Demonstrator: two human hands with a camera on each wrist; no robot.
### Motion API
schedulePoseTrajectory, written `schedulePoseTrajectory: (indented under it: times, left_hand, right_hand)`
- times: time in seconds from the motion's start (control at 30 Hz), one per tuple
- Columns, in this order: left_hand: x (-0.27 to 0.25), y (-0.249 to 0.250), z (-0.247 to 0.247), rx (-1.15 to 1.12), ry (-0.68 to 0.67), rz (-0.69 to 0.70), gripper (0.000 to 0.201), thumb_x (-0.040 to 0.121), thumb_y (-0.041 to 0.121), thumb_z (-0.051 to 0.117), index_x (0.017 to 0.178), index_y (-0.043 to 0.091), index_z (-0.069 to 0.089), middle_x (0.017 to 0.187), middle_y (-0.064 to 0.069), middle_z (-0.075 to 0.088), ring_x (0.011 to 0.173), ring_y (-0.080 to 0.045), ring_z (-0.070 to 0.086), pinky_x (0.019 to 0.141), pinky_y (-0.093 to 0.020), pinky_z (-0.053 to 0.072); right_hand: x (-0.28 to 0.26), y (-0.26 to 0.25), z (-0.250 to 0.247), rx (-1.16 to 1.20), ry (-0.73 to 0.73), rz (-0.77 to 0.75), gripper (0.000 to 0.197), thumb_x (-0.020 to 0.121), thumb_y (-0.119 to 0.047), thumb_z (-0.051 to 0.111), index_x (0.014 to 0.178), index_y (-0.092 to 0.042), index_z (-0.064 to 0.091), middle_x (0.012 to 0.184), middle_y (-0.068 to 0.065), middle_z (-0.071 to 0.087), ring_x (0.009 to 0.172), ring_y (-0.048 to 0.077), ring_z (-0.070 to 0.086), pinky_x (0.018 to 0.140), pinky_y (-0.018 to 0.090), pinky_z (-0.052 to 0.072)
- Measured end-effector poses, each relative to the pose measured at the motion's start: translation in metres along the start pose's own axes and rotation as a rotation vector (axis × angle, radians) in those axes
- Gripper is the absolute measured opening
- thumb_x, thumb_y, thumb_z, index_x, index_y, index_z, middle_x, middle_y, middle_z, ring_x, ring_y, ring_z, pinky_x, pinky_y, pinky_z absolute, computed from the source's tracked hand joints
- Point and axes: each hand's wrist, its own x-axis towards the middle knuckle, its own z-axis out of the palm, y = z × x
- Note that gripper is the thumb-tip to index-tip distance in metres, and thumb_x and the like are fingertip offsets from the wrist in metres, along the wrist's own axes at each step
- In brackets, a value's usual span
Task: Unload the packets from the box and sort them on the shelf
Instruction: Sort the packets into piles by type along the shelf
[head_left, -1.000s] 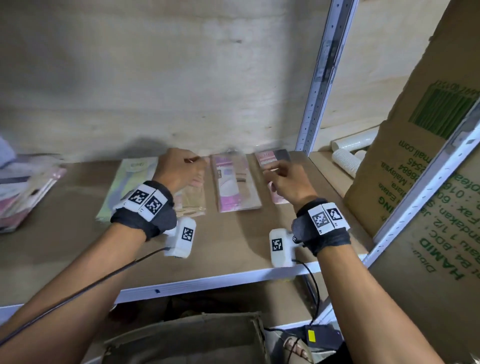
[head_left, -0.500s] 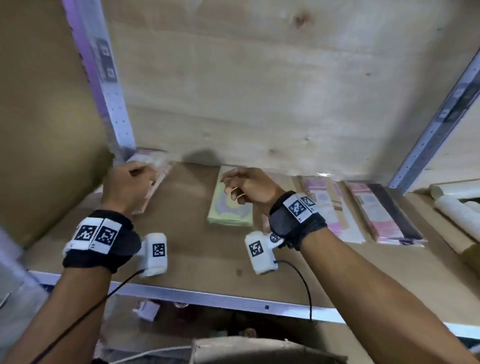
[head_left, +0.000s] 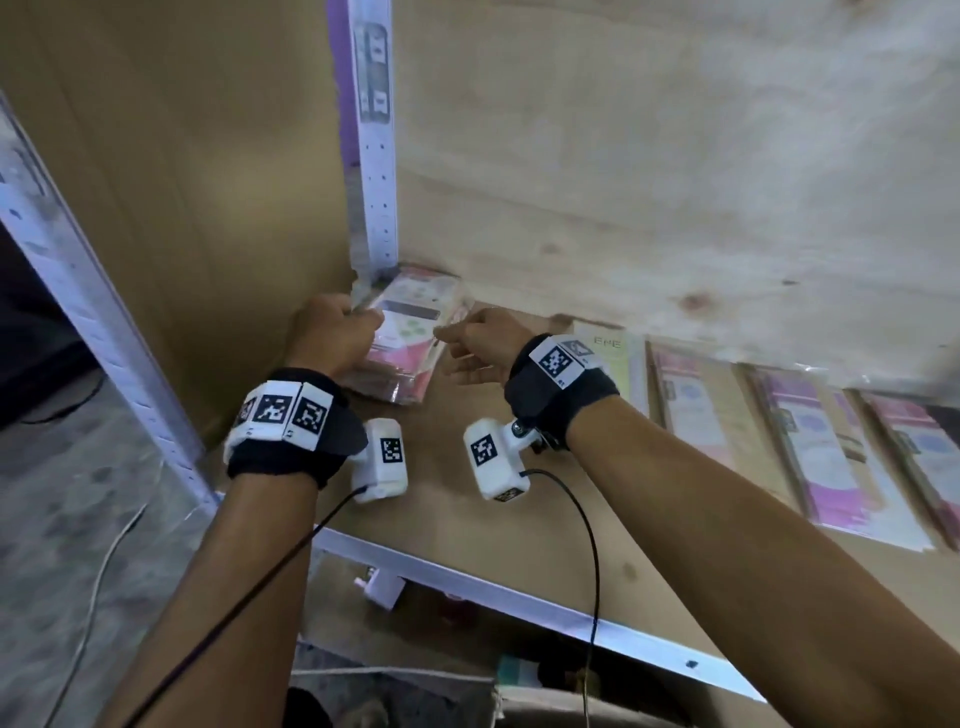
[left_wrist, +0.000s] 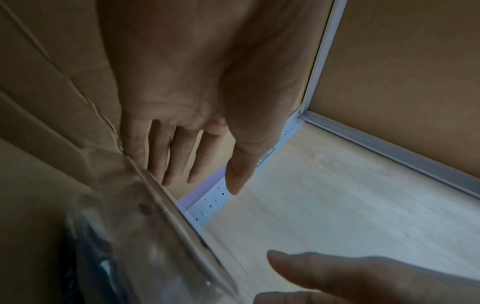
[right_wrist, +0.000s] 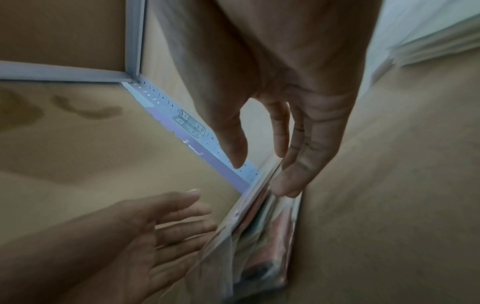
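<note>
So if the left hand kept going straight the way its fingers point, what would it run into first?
Probably the upright white shelf post in the back corner. The left hand points along the left edge of the packet stack toward that corner, though depth is hard to judge.

A stack of clear-wrapped pink and white packets (head_left: 410, 338) lies flat in the shelf (head_left: 519, 519) corner, between both hands, their fingertips at its edges; more packets (head_left: 810, 447) lie rowed off to the right.
</note>
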Motion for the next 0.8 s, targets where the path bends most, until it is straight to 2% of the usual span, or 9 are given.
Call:
schedulePoseTrajectory:
  times: [0.07, 0.2, 0.37, 0.5, 0.57, 0.63, 0.67, 0.73, 0.8]
  left_hand:
    - [-0.002, 0.001, 0.002, 0.040, -0.020, 0.019, 0.025, 0.092, 0.029, 0.063, 0.093, 0.006, 0.071, 0.100, -0.013, 0.072, 0.094, -0.032, 0.066, 0.082, -0.035, 0.049]
    - [-0.010, 0.003, 0.003, 0.102, -0.018, 0.061, 0.024, 0.091, 0.028, 0.061, 0.093, 0.007, 0.072, 0.096, -0.013, 0.072, 0.087, -0.029, 0.064, 0.077, -0.033, 0.047]
    - [-0.024, 0.006, -0.001, 0.117, -0.006, 0.091, 0.021, 0.090, 0.025, 0.061, 0.098, 0.013, 0.076, 0.108, -0.008, 0.073, 0.103, -0.030, 0.065, 0.096, -0.040, 0.051]
    - [-0.029, 0.008, 0.003, 0.025, -0.057, 0.066, 0.019, 0.089, 0.019, 0.065, 0.071, 0.024, 0.069, 0.094, -0.005, 0.073, 0.096, -0.028, 0.069, 0.091, -0.038, 0.055]
    - [-0.031, 0.011, 0.009, -0.079, -0.116, 0.014, 0.008, 0.090, 0.021, 0.067, 0.084, 0.019, 0.070, 0.102, -0.012, 0.073, 0.098, -0.032, 0.070, 0.094, -0.045, 0.055]
    - [-0.035, 0.013, 0.016, -0.218, -0.182, -0.047, 0.018, 0.092, 0.023, 0.067, 0.104, 0.009, 0.067, 0.098, -0.017, 0.072, 0.088, -0.034, 0.070, 0.090, -0.049, 0.057]
    - [-0.038, 0.016, 0.019, -0.290, -0.206, -0.065, 0.023, 0.093, 0.023, 0.066, 0.107, 0.004, 0.066, 0.086, -0.015, 0.071, 0.075, -0.032, 0.068, 0.084, -0.046, 0.057]
    - [-0.046, 0.024, 0.023, -0.376, -0.239, -0.061, 0.029, 0.094, 0.027, 0.065, 0.104, 0.000, 0.066, 0.071, -0.008, 0.063, 0.058, -0.022, 0.059, 0.071, -0.038, 0.054]
    - [-0.058, 0.038, 0.026, -0.449, -0.275, -0.056, 0.033, 0.094, 0.038, 0.064, 0.098, 0.005, 0.066, 0.078, -0.007, 0.064, 0.062, -0.019, 0.063, 0.065, -0.033, 0.056]
  right_hand:
    - [0.006, 0.001, 0.007, -0.049, -0.008, 0.022, 0.031, 0.089, -0.019, 0.071, 0.105, -0.002, 0.052, 0.091, 0.012, 0.056, 0.076, 0.024, 0.060, 0.075, 0.041, 0.060]
    - [0.008, 0.002, 0.014, -0.147, -0.062, 0.017, 0.023, 0.085, -0.011, 0.074, 0.098, 0.001, 0.058, 0.084, 0.017, 0.062, 0.063, 0.024, 0.059, 0.078, 0.041, 0.057]
    - [-0.005, 0.004, 0.006, -0.104, -0.100, 0.012, 0.014, 0.087, 0.001, 0.068, 0.081, -0.003, 0.055, 0.072, 0.016, 0.054, 0.050, 0.017, 0.044, 0.052, 0.026, 0.039]
    - [-0.025, 0.007, -0.015, 0.003, -0.097, 0.035, 0.010, 0.091, 0.003, 0.057, 0.083, -0.004, 0.058, 0.064, 0.008, 0.054, 0.051, 0.015, 0.038, 0.048, 0.023, 0.033]
    - [-0.037, 0.007, -0.026, 0.026, -0.083, 0.023, 0.011, 0.091, 0.003, 0.054, 0.083, -0.004, 0.057, 0.063, 0.006, 0.050, 0.051, 0.015, 0.039, 0.044, 0.022, 0.032]
    - [-0.049, 0.008, -0.038, 0.060, -0.059, -0.010, 0.009, 0.091, 0.003, 0.053, 0.097, 0.002, 0.060, 0.078, 0.015, 0.057, 0.063, 0.024, 0.052, 0.053, 0.027, 0.043]
    - [-0.055, 0.009, -0.044, 0.075, -0.051, -0.030, 0.017, 0.091, 0.003, 0.054, 0.105, 0.007, 0.061, 0.089, 0.021, 0.062, 0.075, 0.030, 0.058, 0.064, 0.034, 0.052]
    - [-0.066, 0.012, -0.059, 0.089, -0.015, -0.080, 0.028, 0.089, 0.005, 0.056, 0.115, 0.013, 0.062, 0.106, 0.028, 0.065, 0.091, 0.035, 0.062, 0.086, 0.046, 0.054]
    - [-0.078, 0.014, -0.074, 0.028, 0.031, -0.173, 0.023, 0.088, 0.003, 0.058, 0.109, 0.008, 0.067, 0.101, 0.025, 0.066, 0.089, 0.031, 0.061, 0.083, 0.043, 0.053]
